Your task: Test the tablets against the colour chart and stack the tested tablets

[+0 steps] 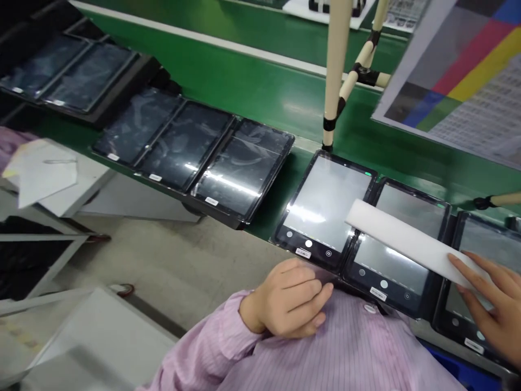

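Observation:
My right hand (490, 296) grips the end of a long white foam strip (407, 241), thumb below and fingers above. The strip slants over a tablet (401, 266) with a lit, greyish screen, and its far tip overlaps the edge of another lit tablet (321, 203) to the left. Under my right hand lies a further tablet (451, 315), partly covered by it. My left hand (291, 298) is loosely curled in front of my chest, just below the left lit tablet's lower edge. Nothing shows in its fingers.
Several dark-screened tablets (246, 165) lie in a row to the left on the green bench (260, 81). A beige pipe post (337, 60) rises behind the lit tablets. A colour chart (468, 76) hangs at the upper right. White papers (46, 174) and a cart (101, 336) stand left.

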Demonstrator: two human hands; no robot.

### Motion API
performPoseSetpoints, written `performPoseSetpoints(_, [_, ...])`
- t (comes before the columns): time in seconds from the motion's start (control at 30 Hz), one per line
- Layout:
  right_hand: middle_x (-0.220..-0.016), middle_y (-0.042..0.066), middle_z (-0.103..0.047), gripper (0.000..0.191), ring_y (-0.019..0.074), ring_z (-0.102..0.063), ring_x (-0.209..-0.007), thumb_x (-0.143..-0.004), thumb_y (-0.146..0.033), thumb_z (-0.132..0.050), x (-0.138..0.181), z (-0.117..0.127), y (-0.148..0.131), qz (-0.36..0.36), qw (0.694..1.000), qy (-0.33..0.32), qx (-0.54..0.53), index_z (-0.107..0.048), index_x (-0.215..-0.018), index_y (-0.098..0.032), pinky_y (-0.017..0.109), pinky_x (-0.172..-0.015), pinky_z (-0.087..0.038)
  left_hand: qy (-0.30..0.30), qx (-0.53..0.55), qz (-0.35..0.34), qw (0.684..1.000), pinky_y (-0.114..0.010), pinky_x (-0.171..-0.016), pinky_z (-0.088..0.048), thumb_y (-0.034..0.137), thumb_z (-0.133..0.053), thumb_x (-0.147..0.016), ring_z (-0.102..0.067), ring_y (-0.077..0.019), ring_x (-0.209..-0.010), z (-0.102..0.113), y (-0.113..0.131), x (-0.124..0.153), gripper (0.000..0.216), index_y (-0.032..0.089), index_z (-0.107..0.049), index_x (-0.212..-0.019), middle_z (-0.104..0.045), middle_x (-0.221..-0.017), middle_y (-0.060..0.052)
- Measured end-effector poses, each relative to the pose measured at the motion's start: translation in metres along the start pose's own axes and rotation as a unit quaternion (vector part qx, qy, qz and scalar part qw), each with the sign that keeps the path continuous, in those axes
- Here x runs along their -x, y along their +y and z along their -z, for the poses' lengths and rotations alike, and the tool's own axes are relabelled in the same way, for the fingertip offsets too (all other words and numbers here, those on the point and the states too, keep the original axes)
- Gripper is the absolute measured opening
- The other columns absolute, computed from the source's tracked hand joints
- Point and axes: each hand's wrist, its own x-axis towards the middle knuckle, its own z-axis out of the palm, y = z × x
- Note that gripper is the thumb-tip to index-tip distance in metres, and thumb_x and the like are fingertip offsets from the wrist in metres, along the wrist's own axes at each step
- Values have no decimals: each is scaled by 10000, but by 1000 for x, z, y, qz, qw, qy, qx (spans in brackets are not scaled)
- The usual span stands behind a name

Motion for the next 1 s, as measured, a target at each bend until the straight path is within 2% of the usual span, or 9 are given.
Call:
performPoseSetpoints(0.07, [-1422,117,-651,770,415,-701,-1116,-1036,-286,-541,6,5,-1,-11,1000,-3,8,-224,-1697,-521,600,-877,-582,-55,5,0,998,-349,-705,-486,250,-439,-1078,-613,-191,-864,-8,3,-8,340,123,-752,-1123,-700,-901,-56])
performPoseSetpoints(0.13, [-1430,123,-648,754,411,-698,-1138,-1046,-273,-532,21,12,0,-32,999,0,13,-237,-1700,-504,596,-902,-577,-128,-18,13,991,-378,-859,-499,333,-530,-1075,-599,-227,-1021,-15,4,-15,312,217,-743,-1270,-718,-1087,-68])
performPoseSetpoints(0.23, [-1412,131,-651,754,391,-702,-1132,-1046,-253,-546,57,22,4,-68,997,6,19,-253,-1701,-487,574,-918,-581,-190,-39,8,981,-419,-991,-441,408,-598,-1059,-539,-267,-1122,-27,5,-23,345,304,-726,-1362,-679,-1202,-85])
performPoseSetpoints(0.37, [-1394,152,-644,746,404,-695,-1126,-1054,-259,-538,105,31,4,-118,993,-3,19,-248,-1708,-468,587,-901,-587,-199,-21,-20,980,-428,-998,-396,402,-615,-1049,-512,-276,-1082,-41,8,-29,346,279,-751,-1342,-662,-1138,-97])
performPoseSetpoints(0.47, [-1415,162,-630,731,415,-686,-1151,-1051,-248,-544,121,32,0,-146,989,1,15,-277,-1701,-451,611,-922,-580,-227,-40,-21,973,-434,-984,-383,375,-605,-1051,-514,-280,-1057,-45,11,-32,318,274,-775,-1300,-664,-1109,-100])
performPoseSetpoints(0.67, [-1412,177,-637,699,406,-683,-1163,-1039,-203,-559,120,28,4,-134,991,16,14,-334,-1678,-377,597,-923,-590,-174,-16,-58,983,-411,-889,-407,331,-450,-1117,-505,-257,-967,-37,16,-43,362,214,-773,-1231,-604,-1015,-102])
performPoseSetpoints(0.8, [-1435,153,-628,701,399,-668,-1186,-1038,-192,-548,120,22,10,-144,990,9,-5,-337,-1671,-406,618,-947,-579,-179,-4,-63,982,-397,-873,-431,303,-472,-1110,-524,-244,-975,-39,21,-49,329,205,-765,-1223,-626,-1007,-93])
performPoseSetpoints(0.9, [-1443,140,-623,731,399,-664,-1199,-1042,-203,-534,124,18,12,-152,988,16,-18,-298,-1688,-450,626,-956,-573,-183,11,-78,980,-399,-894,-443,300,-523,-1091,-544,-242,-985,-46,28,-56,295,191,-754,-1238,-654,-998,-85])
performPoseSetpoints(1.0, [-1447,136,-623,740,413,-668,-1200,-1047,-233,-521,129,14,11,-159,987,19,-20,-268,-1698,-477,641,-944,-573,-198,35,-90,975,-382,-844,-433,329,-567,-1083,-563,-227,-960,-57,38,-66,281,161,-733,-1235,-669,-986,-69])
